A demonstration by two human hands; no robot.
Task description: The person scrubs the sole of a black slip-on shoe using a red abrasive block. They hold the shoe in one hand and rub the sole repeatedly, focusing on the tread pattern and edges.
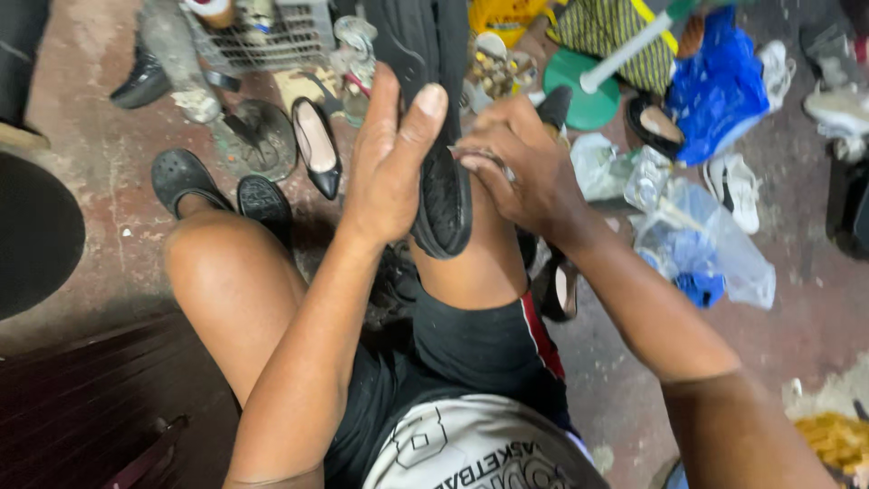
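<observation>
Black shoe (441, 172) sits dead centre, standing upright on the person's right knee, sole edge facing the camera, upper part running off toward 12 o'clock. Left hand (389, 158) is clamped round its left side, thumb stretched up along the sole, so that one's definitely holding the shoe. Right hand (520, 167) is pressed against the shoe's right edge with fingers curled in tight; looks like it's pinching something small there, but I can't tell what. At 10 o'clock from the shoe there's a black pointed pump (317, 145) lying on the concrete floor (109, 181), and further out at 9 o'clock the person's own foot is in a black clog (181, 177). A wire basket (272, 36) is up at 11 o'clock. Over at 2 o'clock there's a blue plastic bag (720, 86), with a white sneaker (733, 186) just below it, and a clear plastic bag (706, 244) at 3 o'clock, near the right forearm.
</observation>
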